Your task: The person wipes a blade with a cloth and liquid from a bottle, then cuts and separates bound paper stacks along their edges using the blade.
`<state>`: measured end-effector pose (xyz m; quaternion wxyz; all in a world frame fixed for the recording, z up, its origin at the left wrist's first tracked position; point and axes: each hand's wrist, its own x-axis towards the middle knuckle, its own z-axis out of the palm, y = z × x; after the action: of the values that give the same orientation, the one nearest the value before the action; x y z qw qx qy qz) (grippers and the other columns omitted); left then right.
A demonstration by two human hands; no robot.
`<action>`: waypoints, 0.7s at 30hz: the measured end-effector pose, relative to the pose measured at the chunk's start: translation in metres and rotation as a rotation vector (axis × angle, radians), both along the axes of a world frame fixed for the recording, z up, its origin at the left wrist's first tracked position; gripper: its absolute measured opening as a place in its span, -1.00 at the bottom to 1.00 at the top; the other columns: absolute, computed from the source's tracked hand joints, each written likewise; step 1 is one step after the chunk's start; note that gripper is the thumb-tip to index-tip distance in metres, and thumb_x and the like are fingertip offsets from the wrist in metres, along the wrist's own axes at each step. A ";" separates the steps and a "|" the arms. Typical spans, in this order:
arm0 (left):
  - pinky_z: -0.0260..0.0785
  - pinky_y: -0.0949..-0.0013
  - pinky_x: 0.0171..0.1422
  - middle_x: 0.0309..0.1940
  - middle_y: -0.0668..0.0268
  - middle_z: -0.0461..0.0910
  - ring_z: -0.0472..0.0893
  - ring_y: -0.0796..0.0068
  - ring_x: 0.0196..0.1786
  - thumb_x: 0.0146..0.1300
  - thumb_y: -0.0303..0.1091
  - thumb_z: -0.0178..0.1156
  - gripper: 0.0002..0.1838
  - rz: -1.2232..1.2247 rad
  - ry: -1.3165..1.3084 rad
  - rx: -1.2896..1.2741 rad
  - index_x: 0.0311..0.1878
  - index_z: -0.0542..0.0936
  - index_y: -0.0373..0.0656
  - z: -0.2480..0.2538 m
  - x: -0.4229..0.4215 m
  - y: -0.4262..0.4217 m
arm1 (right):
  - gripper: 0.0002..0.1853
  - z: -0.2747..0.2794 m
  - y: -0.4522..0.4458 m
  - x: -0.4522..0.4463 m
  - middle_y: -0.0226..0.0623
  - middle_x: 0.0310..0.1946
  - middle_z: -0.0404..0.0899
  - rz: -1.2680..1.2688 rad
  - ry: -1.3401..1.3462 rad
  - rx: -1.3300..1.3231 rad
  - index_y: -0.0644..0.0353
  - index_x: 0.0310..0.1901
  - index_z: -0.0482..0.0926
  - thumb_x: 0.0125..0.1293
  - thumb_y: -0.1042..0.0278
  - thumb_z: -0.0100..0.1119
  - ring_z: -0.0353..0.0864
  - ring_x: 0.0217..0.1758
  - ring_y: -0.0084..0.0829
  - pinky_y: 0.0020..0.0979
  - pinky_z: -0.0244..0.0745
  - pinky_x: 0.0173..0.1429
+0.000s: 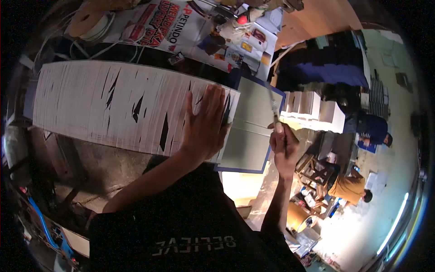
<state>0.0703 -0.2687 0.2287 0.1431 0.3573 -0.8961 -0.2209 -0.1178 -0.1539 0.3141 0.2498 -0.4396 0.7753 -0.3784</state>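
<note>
My left hand (205, 120) lies flat on a long row of pale paper blocks (81, 102), near its right end, fingers stretched and thumb apart. Dark gaps show between some of the blocks. Against that end sits a book cover (251, 111), its greyish-green boards bordered in dark blue, with a narrow spine strip across the middle. My right hand (284, 143) is closed around a slim, brush-like tool (274, 106) just beyond the cover's right edge. The tool's thin end points up the view; blur hides its exact kind.
A printed banner (170, 25) and a cord spool (88, 25) lie above the row. Small items crowd a white surface (267, 45) at the top. More paper stacks (303, 106) stand to the right. Two people, in an orange shirt (346, 188) and dark clothing (374, 129), are farther right.
</note>
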 end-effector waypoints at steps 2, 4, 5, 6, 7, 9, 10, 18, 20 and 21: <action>-0.41 -0.34 0.64 0.65 -0.02 -0.07 -0.10 0.02 0.70 0.50 -0.01 -0.03 -0.22 0.060 -0.078 -0.021 0.60 0.08 -0.30 0.001 -0.010 0.007 | -0.75 0.001 -0.018 -0.009 -0.47 -0.61 0.34 0.062 0.059 -0.012 0.29 -0.12 0.60 0.61 0.28 0.03 0.29 -0.52 -0.69 -0.54 0.19 -0.45; -0.39 -0.33 0.64 0.65 -0.02 -0.07 -0.09 0.03 0.69 0.50 -0.02 -0.03 -0.24 0.113 -0.119 -0.024 0.60 0.10 -0.29 0.005 -0.018 0.013 | -0.79 0.007 -0.039 -0.024 -0.37 -0.57 0.47 0.180 0.164 0.008 0.29 -0.14 0.57 0.60 0.33 0.02 0.38 -0.54 -0.65 -0.51 0.29 -0.44; -0.38 -0.33 0.64 0.65 -0.01 -0.06 -0.07 0.04 0.69 0.51 -0.03 -0.03 -0.25 0.144 -0.160 -0.027 0.59 0.12 -0.29 0.006 -0.023 0.016 | -0.79 0.003 -0.047 -0.035 -0.37 -0.57 0.47 0.213 0.156 -0.005 0.29 -0.14 0.57 0.60 0.33 0.02 0.38 -0.54 -0.65 -0.51 0.29 -0.44; -0.38 -0.33 0.64 0.65 -0.01 -0.06 -0.07 0.04 0.69 0.51 -0.03 -0.03 -0.25 0.181 -0.171 -0.035 0.59 0.12 -0.29 0.005 -0.027 0.021 | -0.81 -0.003 -0.055 -0.047 -0.32 -0.51 0.55 0.269 0.210 -0.035 0.28 -0.13 0.57 0.59 0.35 0.03 0.45 -0.53 -0.61 -0.49 0.34 -0.42; -0.36 -0.30 0.65 0.65 -0.01 -0.06 -0.05 0.04 0.68 0.50 -0.05 -0.01 -0.25 0.225 -0.206 -0.092 0.59 0.13 -0.29 0.001 -0.032 0.028 | -0.83 -0.008 -0.063 -0.060 -0.27 -0.45 0.64 0.328 0.261 -0.069 0.28 -0.12 0.57 0.58 0.36 0.04 0.51 -0.52 -0.58 -0.47 0.40 -0.40; -0.34 -0.27 0.65 0.65 0.00 -0.06 -0.03 0.03 0.67 0.49 -0.06 0.02 -0.26 0.329 -0.279 -0.158 0.59 0.14 -0.29 -0.008 -0.044 0.049 | -0.83 -0.005 -0.085 -0.084 -0.14 -0.26 0.74 0.454 0.286 0.000 0.24 -0.03 0.54 0.58 0.35 0.00 0.74 -0.35 -0.26 -0.29 0.56 -0.25; -0.32 -0.19 0.66 0.64 0.01 -0.04 -0.01 0.11 0.67 0.48 -0.05 0.06 -0.23 0.438 -0.254 -0.103 0.59 0.14 -0.31 -0.015 -0.053 0.062 | -0.81 -0.006 -0.097 -0.097 -0.11 -0.21 0.75 0.519 0.285 0.002 0.23 -0.01 0.53 0.59 0.32 -0.02 0.76 -0.27 -0.22 -0.26 0.58 -0.19; -0.21 -0.13 0.63 0.55 -0.06 0.07 0.05 -0.04 0.61 0.36 0.17 0.21 0.05 1.110 -0.202 0.082 0.63 -0.07 -0.29 -0.004 -0.123 0.102 | -0.62 -0.041 -0.134 -0.174 -0.27 -0.36 0.62 0.797 -0.153 0.188 0.28 0.17 0.51 0.65 0.14 -0.12 0.48 -0.47 -0.57 -0.41 0.45 -0.31; -0.22 -0.19 0.63 0.55 -0.11 0.06 0.05 -0.07 0.61 0.35 0.28 0.18 0.09 1.189 -0.208 0.063 0.62 -0.05 -0.34 -0.003 -0.121 0.104 | -0.58 -0.037 -0.141 -0.167 -0.31 -0.37 0.62 0.846 -0.239 0.181 0.27 0.21 0.51 0.66 0.10 -0.13 0.46 -0.47 -0.60 -0.43 0.44 -0.32; -0.22 -0.19 0.63 0.55 -0.11 0.06 0.05 -0.07 0.61 0.35 0.28 0.18 0.09 1.222 -0.204 0.065 0.62 -0.05 -0.34 -0.005 -0.123 0.106 | -0.54 -0.036 -0.143 -0.164 -0.35 -0.37 0.61 0.855 -0.329 0.192 0.26 0.25 0.51 0.66 0.05 -0.14 0.44 -0.48 -0.63 -0.45 0.43 -0.32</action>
<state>-0.0529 -0.1629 0.2236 0.1466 0.8292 -0.5316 -0.0910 -0.2816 -0.2971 0.2785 0.5424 -0.6289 0.5062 -0.2326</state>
